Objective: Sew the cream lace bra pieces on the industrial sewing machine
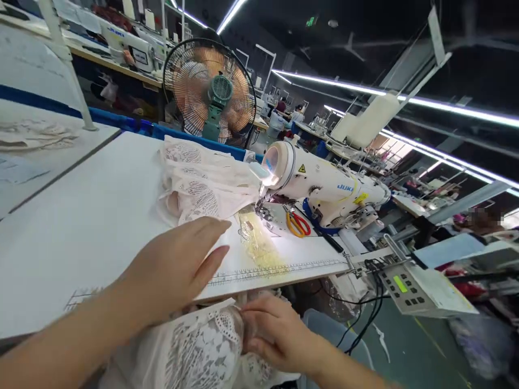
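My right hand (278, 332) is closed on a white lace garment piece (203, 346) that hangs at the table's front edge, over my lap. Above the white table my left hand (178, 259) is held with fingers stretched forward and thumb apart, nothing visible in it. Past its fingertips, more cream lace pieces (203, 183) lie in a pile, reaching toward the needle of a JUKI sewing machine (320, 175). A yellowish tape patch (261, 240) sits before the needle. Snips with red and yellow handles (298, 222) rest beside the machine's base.
A large fan (211, 89) stands behind the table. A ruler strip (279, 268) runs along the front edge. At right are a control box (417, 286) with cables and a plastic bin (336, 335) below. Other machines and people are further back.
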Motion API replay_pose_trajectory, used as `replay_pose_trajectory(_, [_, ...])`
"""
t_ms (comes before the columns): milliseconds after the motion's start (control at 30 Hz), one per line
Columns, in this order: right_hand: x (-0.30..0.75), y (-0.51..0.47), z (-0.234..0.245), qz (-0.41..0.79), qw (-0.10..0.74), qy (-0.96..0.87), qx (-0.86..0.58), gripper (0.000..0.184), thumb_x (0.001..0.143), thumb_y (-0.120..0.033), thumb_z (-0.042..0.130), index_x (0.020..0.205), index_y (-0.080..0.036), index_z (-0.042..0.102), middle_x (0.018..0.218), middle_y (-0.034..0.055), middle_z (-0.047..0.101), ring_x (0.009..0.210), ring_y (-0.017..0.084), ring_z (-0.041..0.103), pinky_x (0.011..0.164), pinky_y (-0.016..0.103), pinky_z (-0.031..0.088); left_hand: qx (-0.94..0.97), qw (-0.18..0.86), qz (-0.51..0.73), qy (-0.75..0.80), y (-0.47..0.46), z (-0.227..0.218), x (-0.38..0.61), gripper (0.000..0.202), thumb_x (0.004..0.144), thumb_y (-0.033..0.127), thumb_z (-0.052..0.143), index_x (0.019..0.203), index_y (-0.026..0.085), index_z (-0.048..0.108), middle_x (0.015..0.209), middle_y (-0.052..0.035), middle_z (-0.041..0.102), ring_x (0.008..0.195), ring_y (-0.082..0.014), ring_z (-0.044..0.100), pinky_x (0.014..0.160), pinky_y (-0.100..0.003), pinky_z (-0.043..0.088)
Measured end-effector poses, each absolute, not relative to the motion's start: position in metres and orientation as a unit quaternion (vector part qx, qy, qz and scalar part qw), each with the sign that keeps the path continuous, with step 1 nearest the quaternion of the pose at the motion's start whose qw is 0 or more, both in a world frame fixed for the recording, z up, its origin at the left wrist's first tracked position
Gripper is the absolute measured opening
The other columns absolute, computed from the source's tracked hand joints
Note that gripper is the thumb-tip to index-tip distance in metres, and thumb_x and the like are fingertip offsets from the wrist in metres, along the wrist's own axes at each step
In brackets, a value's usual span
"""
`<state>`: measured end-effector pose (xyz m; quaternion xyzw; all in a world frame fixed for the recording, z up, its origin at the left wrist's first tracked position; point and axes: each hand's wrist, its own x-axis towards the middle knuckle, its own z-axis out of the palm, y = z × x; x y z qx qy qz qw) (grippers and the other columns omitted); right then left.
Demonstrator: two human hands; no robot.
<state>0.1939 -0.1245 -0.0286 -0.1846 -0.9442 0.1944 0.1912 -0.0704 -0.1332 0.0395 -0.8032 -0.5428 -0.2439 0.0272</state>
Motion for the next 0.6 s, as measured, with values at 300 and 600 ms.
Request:
replay_pose_trajectory(300, [0.231, -0.123, -0.079, 0.197, 0.03, -0.897, -0.394, 0.044, 0.078, -0.038, 0.06, 0.119, -0.02, 0.057, 0.113, 0.0129, 0.064, 0.102, 0.028, 0.061, 0.085, 0.036, 0.053, -0.778, -0.114, -0.089, -0.612, -0.003, 0.007, -0.063, 0.049, 0.089, 0.039, 0.04, 0.128, 0.014, 0.054, 0.142, -0.0182, 0.048, 0.132, -0.0315, 0.042, 0.106, -0.05, 0.035])
replay_pose_trajectory(600, [0.234, -0.126, -0.044, 0.235, 0.239, -0.906, -0.258, 0.01, 0.089, -0.032, 0.047, 0.086, -0.024, 0.051, 0.113, 0.0095, 0.061, 0.114, 0.025, 0.058, 0.09, 0.037, 0.053, -0.786, -0.063, -0.119, -0.603, -0.046, 0.024, -0.048, 0.035, 0.087, 0.028, 0.042, 0.107, 0.013, 0.066, 0.124, -0.0172, 0.062, 0.119, -0.0294, 0.054, 0.1, -0.044, 0.042])
